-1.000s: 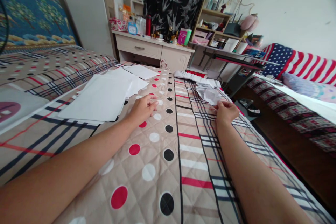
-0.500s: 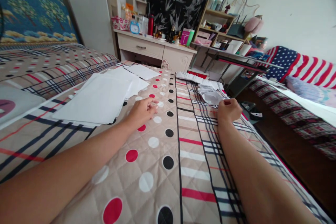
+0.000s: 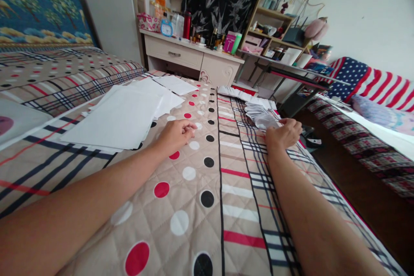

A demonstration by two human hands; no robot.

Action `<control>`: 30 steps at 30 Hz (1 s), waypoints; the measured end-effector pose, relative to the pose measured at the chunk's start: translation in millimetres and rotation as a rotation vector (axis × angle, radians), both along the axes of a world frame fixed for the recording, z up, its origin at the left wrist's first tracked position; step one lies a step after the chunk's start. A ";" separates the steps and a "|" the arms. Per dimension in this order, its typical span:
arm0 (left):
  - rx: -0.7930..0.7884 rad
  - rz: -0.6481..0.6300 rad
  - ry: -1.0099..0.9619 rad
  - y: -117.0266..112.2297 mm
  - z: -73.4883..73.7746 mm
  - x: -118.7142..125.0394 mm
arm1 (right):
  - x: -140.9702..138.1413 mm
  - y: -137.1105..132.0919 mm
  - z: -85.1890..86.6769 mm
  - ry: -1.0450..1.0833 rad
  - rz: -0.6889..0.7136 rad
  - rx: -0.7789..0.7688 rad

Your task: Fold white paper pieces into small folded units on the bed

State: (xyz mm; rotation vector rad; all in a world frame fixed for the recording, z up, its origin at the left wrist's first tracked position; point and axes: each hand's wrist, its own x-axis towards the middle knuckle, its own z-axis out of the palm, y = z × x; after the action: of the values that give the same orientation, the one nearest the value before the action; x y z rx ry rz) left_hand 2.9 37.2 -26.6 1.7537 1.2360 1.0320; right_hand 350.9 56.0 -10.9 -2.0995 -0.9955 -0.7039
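Observation:
My left hand (image 3: 177,133) rests on the dotted bedspread (image 3: 181,198), its fingers loosely bent and slightly apart, with nothing in it. Just beyond its wrist, to the left, lies a spread stack of white paper sheets (image 3: 123,112). My right hand (image 3: 283,133) is at the near right end of a fanned row of folded white papers (image 3: 258,114). Its fingers are partly stretched toward the bed's right edge, and I see nothing held in them. Whether its thumb touches the folded papers I cannot tell.
Behind the bed stands a white dresser (image 3: 174,54) with bottles and a blue clock (image 3: 166,28). A shelf unit (image 3: 271,30) on a desk is at the back right. The bed's right edge drops to a brown floor (image 3: 349,172). A pillow (image 3: 19,118) lies at the left.
My right hand has unrolled from a closed shape, its fingers now stretching to the right beside the folded papers. My left hand stays in nearly the same place.

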 end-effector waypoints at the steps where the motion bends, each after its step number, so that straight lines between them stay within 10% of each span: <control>1: 0.008 0.001 0.017 0.7 -1.1 -0.4 | -1.3 -1.6 0.4 -0.016 0.024 -0.016; 10: 0.118 -0.010 0.129 5.2 -5.7 -3.0 | -3.5 9.3 -2.8 -0.031 0.354 -0.533; 21: 0.158 0.027 0.189 7.1 -6.6 -1.0 | -20.7 6.9 -0.8 -0.046 0.354 -0.669; 25: 0.156 0.048 0.213 7.7 -4.1 1.2 | -50.8 -7.4 -1.4 -0.033 0.319 -0.656; 30: 0.219 0.070 0.246 2.3 2.5 2.6 | -128.7 -36.8 -9.9 -0.094 0.607 -0.654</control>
State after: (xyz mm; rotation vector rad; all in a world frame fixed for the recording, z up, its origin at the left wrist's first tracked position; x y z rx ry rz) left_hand 5.5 39.5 -24.1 2.0684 1.3851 1.0483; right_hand 222.2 19.2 -20.9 -2.0895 -2.0029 -0.1686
